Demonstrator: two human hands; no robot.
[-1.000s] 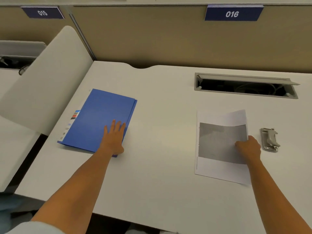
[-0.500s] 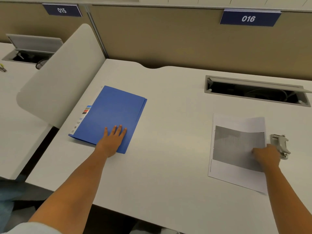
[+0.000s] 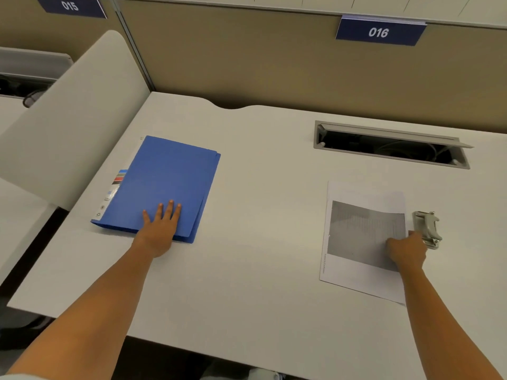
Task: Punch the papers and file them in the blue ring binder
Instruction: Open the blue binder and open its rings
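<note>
The closed blue ring binder (image 3: pixel 167 182) lies at the left of the white desk (image 3: pixel 260 165), its labelled spine facing left. My left hand (image 3: pixel 160 229) rests flat on its near right corner with the fingers straight. The papers (image 3: pixel 359 237), white with a grey printed block, lie at the right. My right hand (image 3: pixel 406 249) sits on their right edge with the fingers curled over it. The knuckles hide the fingertips. A small metal hole punch (image 3: pixel 428 227) stands just right of the papers, touching or almost touching that hand.
An open cable hatch (image 3: pixel 389 144) is sunk into the desk behind the papers. A white curved divider (image 3: pixel 74 119) rises at the left edge, close to the binder. A beige partition with the sign 016 (image 3: pixel 380 31) closes off the back.
The view has shifted slightly. My left hand has slid back toward the binder's near edge. My right hand stays at the papers' right edge, a little closer to the punch.
</note>
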